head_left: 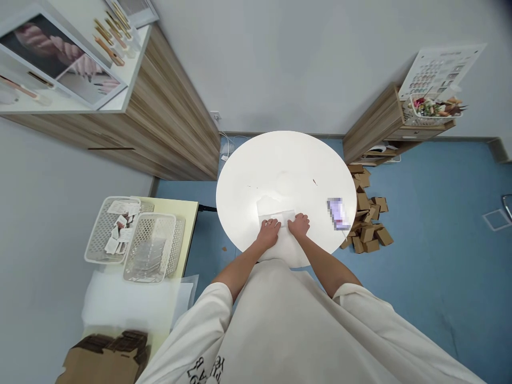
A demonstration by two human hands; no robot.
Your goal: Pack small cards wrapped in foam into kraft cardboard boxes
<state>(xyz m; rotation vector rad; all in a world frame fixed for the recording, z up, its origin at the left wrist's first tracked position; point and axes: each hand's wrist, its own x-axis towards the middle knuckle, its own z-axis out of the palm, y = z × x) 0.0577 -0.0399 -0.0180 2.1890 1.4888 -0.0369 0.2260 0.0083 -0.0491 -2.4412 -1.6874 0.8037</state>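
A round white table (280, 165) stands in front of me. Near its front edge lies a small white packet or sheet (280, 217). My left hand (269, 230) rests on the packet's left end with its fingers curled down on it. My right hand (299, 224) presses on the right end, fingers bent over the edge. Both hands lie close together, almost touching. A second pale, see-through piece (267, 204) lies just beyond the packet. The items are white on white and hard to make out.
A blurred phone-like object (338, 213) lies at the table's right edge. Two white mesh baskets (152, 248) sit on a yellow side table (188, 213) at left, above a brown cardboard box (104, 357). Small cardboard boxes (368, 218) litter the blue floor at right. Wooden cabinets flank the wall.
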